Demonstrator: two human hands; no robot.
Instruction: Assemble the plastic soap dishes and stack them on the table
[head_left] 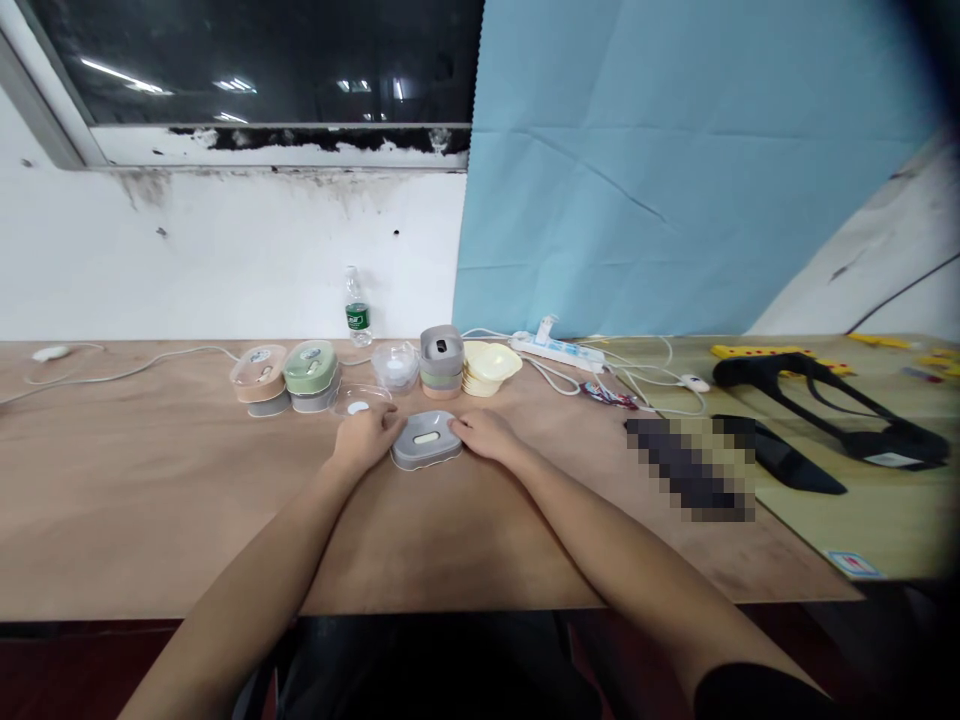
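A wide wooden table (187, 500) spreads before us beneath a blue cloth (637, 150), with a power strip (559, 350) lying against the wall, probably to keep its cables out of our working space. We keep the stacks of containers in a row along the far side, a placement that seems meant to leave the near stretch to our forearms. Our left hand (364, 438) and right hand (487, 432) grasp opposite ends of a gray tray (409, 458) resting on the table straight ahead of us, presumably to hold it level and steady; our fingers beneath its edges are hidden.

Among the containers, a peach box (246, 375) and a green box (309, 370) each sit on a gray one, with a pale oblong piece showing on top; we cannot tell what is inside. Nearby stand a mixed stack (441, 365) topped in gray, a nest of cream bowls (487, 370), and clear bowls (395, 370) set one in another. A green-labeled bottle (358, 315) looks transparent. The tray's middle shows a small white oval (426, 438), whether insert or opening we cannot tell.
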